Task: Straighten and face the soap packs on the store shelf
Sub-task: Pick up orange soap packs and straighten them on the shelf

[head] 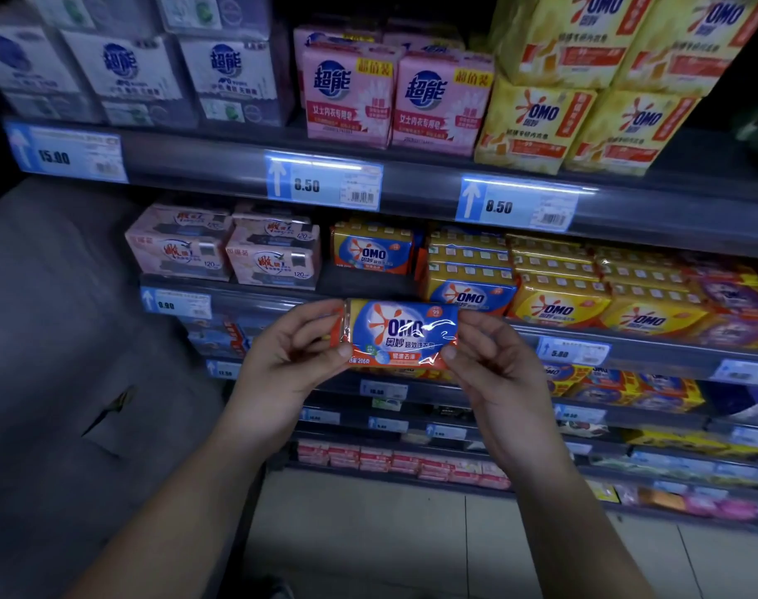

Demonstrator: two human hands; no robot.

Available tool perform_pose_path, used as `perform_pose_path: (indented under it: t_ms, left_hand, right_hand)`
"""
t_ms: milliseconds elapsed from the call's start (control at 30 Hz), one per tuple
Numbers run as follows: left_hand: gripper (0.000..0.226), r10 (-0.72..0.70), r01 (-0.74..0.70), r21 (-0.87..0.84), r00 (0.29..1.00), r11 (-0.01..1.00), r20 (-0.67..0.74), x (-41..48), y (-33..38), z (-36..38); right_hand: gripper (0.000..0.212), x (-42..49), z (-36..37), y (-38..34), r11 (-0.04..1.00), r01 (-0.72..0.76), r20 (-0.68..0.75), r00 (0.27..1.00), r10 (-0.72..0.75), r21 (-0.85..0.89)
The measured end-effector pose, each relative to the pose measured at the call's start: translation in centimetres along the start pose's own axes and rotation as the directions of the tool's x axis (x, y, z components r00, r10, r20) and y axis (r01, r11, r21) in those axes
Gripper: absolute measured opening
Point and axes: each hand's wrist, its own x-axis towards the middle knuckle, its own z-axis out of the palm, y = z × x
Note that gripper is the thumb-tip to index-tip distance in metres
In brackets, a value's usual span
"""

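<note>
We pinch one soap pack (401,332) between both hands, left hand (293,352) and right hand (491,361) (label facing us), shelf (411,291) just beyond.

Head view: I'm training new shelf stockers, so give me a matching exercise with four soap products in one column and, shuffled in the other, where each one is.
Things
1. blue-and-orange plastic-wrapped OMO soap pack
2. pink soap packs with a round blue logo
3. large yellow OMO packs
4. pale pink soap packs with a red logo

Places
A. directly above the right 8.50 price tag
B. pinched between left hand and right hand
C. second visible shelf, left end
D. directly above the left 8.50 price tag

Pairs: 1-B, 2-D, 3-A, 4-C
</note>
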Motion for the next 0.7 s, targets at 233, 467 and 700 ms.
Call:
perform_pose_path:
  t_ms: [233,467,700]
  left_hand:
    - [0.044,0.125,-0.116,0.110,0.989,0.987,-0.074,0.9,-0.1,0.3]
    - [0.043,0.344,-0.246,0.414,0.922,0.877,-0.180,4.8,-0.6,-0.4]
    - [0.043,0.339,-0.179,0.521,0.912,0.835,-0.230,7.7,-3.4,-1.4]
  right_hand:
    - [0.039,0.8,1.0,1.4,0.969,0.038,-0.060,0.997,-0.054,-0.244]
    - [0.058,3.0,3.8,2.3,0.932,0.049,-0.037,0.997,-0.066,-0.360]
    - [0.059,4.0,4.3,3.9,0.911,-0.001,-0.035,0.999,-0.014,-0.413]
